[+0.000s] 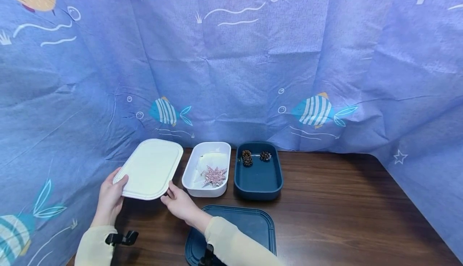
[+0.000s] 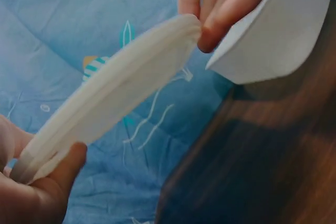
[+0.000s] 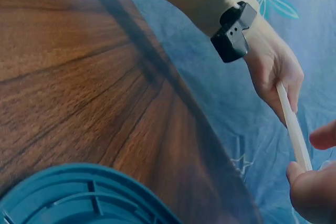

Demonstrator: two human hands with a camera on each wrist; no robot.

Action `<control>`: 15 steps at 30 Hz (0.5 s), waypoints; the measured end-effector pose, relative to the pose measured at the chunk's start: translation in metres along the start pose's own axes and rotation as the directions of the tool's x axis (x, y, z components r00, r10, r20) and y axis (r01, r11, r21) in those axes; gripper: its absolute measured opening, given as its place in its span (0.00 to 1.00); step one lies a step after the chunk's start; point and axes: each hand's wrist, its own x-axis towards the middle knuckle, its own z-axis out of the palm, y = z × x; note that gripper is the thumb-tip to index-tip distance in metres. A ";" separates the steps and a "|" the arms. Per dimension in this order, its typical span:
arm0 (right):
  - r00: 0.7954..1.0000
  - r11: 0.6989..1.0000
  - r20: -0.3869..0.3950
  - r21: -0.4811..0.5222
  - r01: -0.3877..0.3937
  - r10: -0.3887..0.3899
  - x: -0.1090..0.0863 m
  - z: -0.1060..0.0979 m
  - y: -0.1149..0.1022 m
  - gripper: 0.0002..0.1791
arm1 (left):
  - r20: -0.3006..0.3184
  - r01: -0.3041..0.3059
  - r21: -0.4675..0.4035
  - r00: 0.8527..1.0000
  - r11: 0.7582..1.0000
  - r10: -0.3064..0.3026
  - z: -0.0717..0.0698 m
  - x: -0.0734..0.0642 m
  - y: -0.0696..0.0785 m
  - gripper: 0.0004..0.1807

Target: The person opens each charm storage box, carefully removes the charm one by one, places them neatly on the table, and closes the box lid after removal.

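Observation:
A white lid [image 1: 153,168] is held up above the left part of the table, tilted. My left hand [image 1: 111,195] grips its left edge, thumb on top. At its near right corner, my right hand [image 1: 181,206] pinches the rim. The left wrist view shows the lid [image 2: 115,90] edge-on between both hands, clear of the table. Just right of it stands a white box [image 1: 206,191] containing a glittery pink star ornament [image 1: 215,176]. Behind my right forearm, a dark blue lid [image 1: 249,222] lies on the table, partly covered by the sleeve.
A dark blue box [image 1: 258,181] with small pine cones [image 1: 265,156] stands right of the white box. Both boxes are near the table's back edge, close to a blue fish-print curtain [image 1: 238,77]. The brown wooden table [image 1: 343,205] extends to the right.

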 end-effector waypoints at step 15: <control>0.984 0.975 0.033 -0.146 -0.167 0.174 0.001 0.008 0.016 0.34 | 0.014 0.092 0.237 0.995 0.967 -0.098 -0.018 -0.003 -0.032 0.36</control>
